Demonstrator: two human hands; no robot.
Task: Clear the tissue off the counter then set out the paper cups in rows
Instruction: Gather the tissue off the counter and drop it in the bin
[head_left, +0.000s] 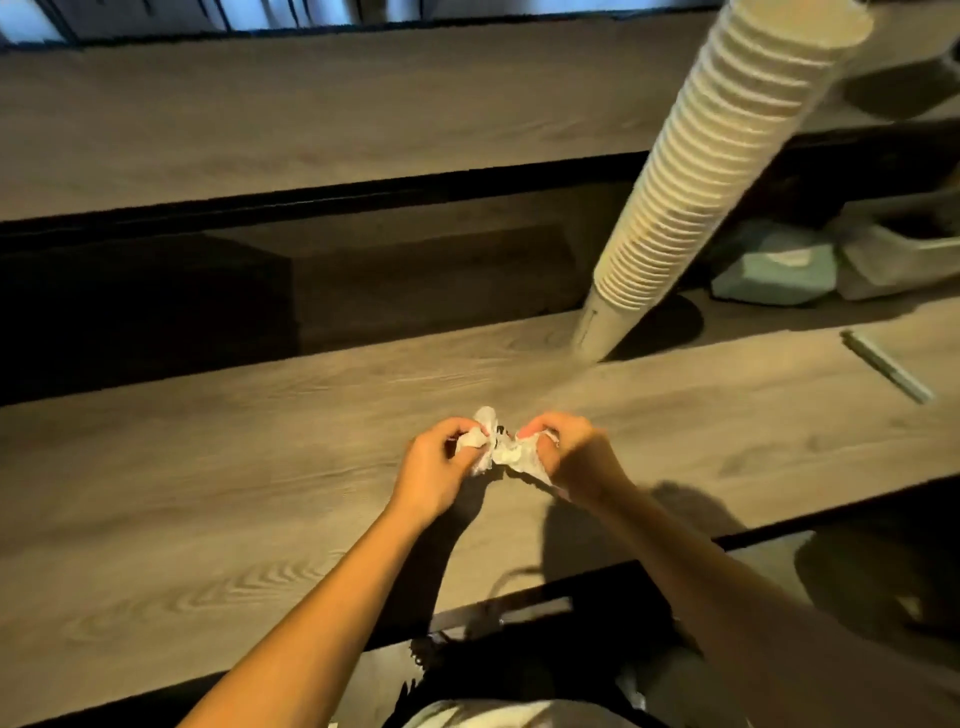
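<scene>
My left hand (434, 470) and right hand (574, 457) both clenched on tissue (506, 452), near cup stack (727, 171); tissue not binned, cups all unplaced

Cup stack (717, 171) top cropped, pen (885, 366) blurred, tissue (506, 452) partly hand-hidden

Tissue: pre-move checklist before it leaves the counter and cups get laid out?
1. Tissue gripped by left hand and right hand: ok.
2. Tissue lifted off the counter: cannot tell.
3. Cup stack standing, untouched: ok.
4. Cups set in rows: not ok, all stacked.
5. Row space clear: not ok, pen lies at right.
6. Bin for the tissue: cannot tell, none in view.
</scene>
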